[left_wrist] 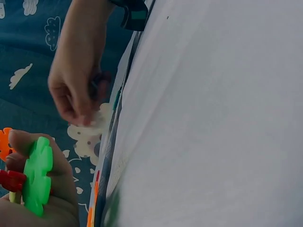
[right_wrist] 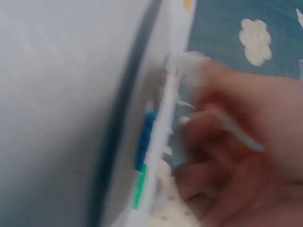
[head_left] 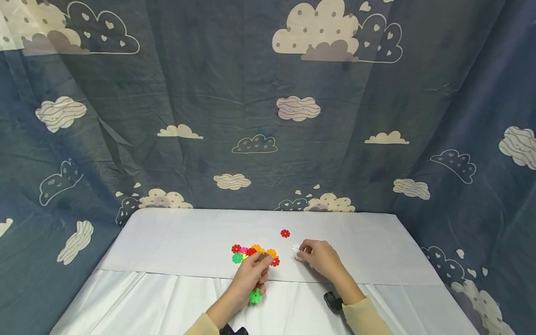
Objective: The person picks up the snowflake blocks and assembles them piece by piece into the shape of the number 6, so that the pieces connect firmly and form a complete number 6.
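My left hand point(head_left: 251, 275) holds linked plastic flower-shaped discs over the front of the table. A green disc point(head_left: 255, 296) hangs below its fingers; in the left wrist view this green disc point(left_wrist: 38, 176) joins a red disc point(left_wrist: 12, 180), with an orange disc point(left_wrist: 5, 143) by the thumb. My right hand point(head_left: 322, 258) pinches a white disc point(head_left: 295, 251) between thumb and fingertips, to the right of the left hand. The white disc point(right_wrist: 189, 64) is blurred in the right wrist view. The left fingers partly hide the coloured discs behind them.
Around the left fingertips show a red disc point(head_left: 236, 248), a green disc point(head_left: 237, 257) and several orange, pink and yellow ones. A lone red disc point(head_left: 285, 233) lies farther back on the white table point(head_left: 188, 237). Cloud-patterned dark curtains point(head_left: 217, 93) enclose the back and sides.
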The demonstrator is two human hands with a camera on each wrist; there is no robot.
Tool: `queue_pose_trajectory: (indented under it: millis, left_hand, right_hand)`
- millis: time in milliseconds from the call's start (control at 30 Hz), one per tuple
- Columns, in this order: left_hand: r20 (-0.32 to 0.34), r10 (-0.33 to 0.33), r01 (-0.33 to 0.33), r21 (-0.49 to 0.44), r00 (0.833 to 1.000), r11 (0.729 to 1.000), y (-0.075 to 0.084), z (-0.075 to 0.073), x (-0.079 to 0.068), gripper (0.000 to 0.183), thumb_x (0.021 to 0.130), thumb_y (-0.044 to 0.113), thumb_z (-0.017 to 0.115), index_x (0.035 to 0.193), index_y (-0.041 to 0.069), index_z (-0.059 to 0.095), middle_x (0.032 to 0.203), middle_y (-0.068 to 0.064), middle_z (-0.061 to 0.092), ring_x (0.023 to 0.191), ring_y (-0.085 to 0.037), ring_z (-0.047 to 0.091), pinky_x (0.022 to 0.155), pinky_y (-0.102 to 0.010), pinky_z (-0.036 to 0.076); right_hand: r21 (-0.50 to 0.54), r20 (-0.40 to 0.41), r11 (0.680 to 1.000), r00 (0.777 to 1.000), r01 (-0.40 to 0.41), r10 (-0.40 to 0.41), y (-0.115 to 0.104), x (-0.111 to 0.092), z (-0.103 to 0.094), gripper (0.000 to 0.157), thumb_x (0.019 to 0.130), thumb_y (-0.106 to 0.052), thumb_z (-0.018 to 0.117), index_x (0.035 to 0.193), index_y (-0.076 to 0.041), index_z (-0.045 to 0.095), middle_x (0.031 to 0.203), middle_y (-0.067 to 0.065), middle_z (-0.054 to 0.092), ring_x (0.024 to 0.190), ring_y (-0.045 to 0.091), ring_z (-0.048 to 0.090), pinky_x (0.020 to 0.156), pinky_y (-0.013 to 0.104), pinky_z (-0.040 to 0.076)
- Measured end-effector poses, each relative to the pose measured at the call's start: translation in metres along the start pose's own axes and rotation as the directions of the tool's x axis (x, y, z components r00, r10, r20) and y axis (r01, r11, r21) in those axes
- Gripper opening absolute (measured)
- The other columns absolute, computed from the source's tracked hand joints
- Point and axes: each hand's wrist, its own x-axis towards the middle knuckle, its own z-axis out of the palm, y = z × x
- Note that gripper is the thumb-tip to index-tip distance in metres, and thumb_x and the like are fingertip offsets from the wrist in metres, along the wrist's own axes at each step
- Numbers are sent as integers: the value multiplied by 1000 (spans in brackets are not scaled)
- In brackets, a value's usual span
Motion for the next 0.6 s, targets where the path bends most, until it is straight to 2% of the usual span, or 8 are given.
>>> queue_pose_trajectory:
  millis: [67, 133, 200, 267, 367, 600]
  left_hand:
    - [0, 3, -3, -20, 1000, 1000, 0, 0, 0, 32, 105, 35, 68, 108, 5, 58, 70, 3, 46, 54, -8, 41, 43, -19, 45]
    - [-1, 16, -16, -31, 1000, 999, 1, -1, 0, 35, 104, 35, 70, 111, 3, 58, 71, 3, 46, 54, -7, 41, 43, -19, 45]
    - [-2, 32, -32, -31, 999, 999, 2, -2, 0, 36, 104, 34, 70, 115, 1, 58, 70, 4, 46, 54, -7, 41, 42, -19, 45]
    - [-1, 46, -46, -32, 999, 998, 3, -3, 1, 35, 104, 33, 70, 115, 2, 59, 71, 4, 46, 54, -7, 42, 42, -19, 45]
    - [-3, 66, -67, -39, 998, 997, 3, -4, 3, 30, 103, 31, 71, 113, 5, 60, 70, 4, 46, 54, -8, 41, 42, -18, 45]
    - [-6, 83, -83, -4, 997, 997, 6, -5, 0, 35, 102, 34, 73, 115, 3, 62, 68, 5, 46, 52, -6, 41, 43, -17, 44]
  right_hand:
    - [196, 46, 981, 999, -1, -8, -6, -1, -6, 11, 97, -22, 79, 94, -12, 74, 71, -3, 61, 62, 12, 50, 55, 24, 40]
    - [382, 106, 924, 994, -16, -26, -15, -3, -11, 17, 99, -23, 75, 95, -7, 73, 71, -1, 61, 60, 12, 49, 53, 24, 41]
    - [486, 158, 873, 986, -31, -53, -26, -7, -14, 23, 101, -26, 73, 96, -4, 72, 70, 0, 61, 58, 13, 49, 52, 25, 41]
    - [527, 185, 849, 980, -38, -71, -36, -11, -15, 24, 101, -27, 73, 97, -3, 71, 70, 0, 61, 57, 14, 49, 53, 26, 41]
    - [546, 198, 837, 976, -36, -88, -44, -15, -13, 24, 101, -26, 73, 97, -2, 70, 69, 0, 60, 58, 14, 49, 54, 26, 43]
    - [615, 211, 787, 972, -48, -105, -48, -21, -8, 27, 101, -26, 74, 98, 0, 67, 71, 1, 62, 61, 14, 52, 55, 24, 49]
